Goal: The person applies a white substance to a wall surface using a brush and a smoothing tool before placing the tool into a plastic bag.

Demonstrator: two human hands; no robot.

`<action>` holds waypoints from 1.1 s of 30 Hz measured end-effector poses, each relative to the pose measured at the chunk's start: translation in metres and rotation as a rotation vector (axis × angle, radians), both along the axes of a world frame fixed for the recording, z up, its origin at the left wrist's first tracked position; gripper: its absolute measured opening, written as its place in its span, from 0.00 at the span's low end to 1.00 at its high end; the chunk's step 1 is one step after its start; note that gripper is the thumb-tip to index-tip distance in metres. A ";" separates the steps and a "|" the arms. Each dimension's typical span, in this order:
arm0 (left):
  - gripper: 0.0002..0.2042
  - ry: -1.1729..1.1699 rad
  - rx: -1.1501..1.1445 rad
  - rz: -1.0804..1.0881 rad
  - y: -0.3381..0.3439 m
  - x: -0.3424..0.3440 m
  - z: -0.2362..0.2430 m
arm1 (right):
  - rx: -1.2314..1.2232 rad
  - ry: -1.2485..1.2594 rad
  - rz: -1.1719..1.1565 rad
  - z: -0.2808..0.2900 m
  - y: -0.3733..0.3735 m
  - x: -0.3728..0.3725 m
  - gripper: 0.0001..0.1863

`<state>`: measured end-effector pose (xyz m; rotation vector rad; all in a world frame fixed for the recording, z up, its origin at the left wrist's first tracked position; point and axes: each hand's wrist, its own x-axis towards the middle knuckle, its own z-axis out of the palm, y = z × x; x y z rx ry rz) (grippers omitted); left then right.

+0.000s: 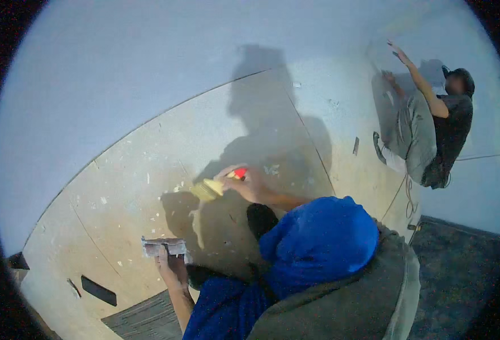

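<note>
My right hand [241, 182] grips a yellow tool [206, 190] with a red end [239, 173], held over the speckled pale floor boards [131, 187]; its exact kind is hard to tell. Lower left, my left hand [172, 266] holds a greyish, crusted flat rectangular tool [164, 245], its fingers partly hidden behind it. My knees in blue cloth and dark footwear are below my hands, and a shadow spreads over the boards ahead of me.
A wall [91, 68] borders the boards. At right, another person [454, 119] crouches with raised hands at the wall, a cable [410, 198] hanging nearby. A black phone-like slab [98, 290], small strips, a grey ribbed mat [136, 317] and a dark mat [454, 272] lie around.
</note>
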<state>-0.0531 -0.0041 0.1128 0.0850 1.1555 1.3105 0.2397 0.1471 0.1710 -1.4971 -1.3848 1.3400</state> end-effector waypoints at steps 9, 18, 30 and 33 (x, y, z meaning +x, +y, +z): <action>0.24 -0.008 0.013 0.006 -0.003 -0.004 -0.001 | -0.167 0.338 0.028 -0.071 0.007 0.014 0.10; 0.23 0.056 0.043 -0.035 0.010 0.008 0.029 | -0.167 0.223 -0.039 -0.058 0.012 0.062 0.12; 0.20 0.056 0.068 0.044 0.010 0.018 0.049 | 0.368 -0.938 -0.420 -0.056 0.099 0.315 0.10; 0.22 0.064 0.060 0.085 0.004 0.015 0.035 | 0.498 -1.000 -0.662 -0.044 0.086 0.381 0.09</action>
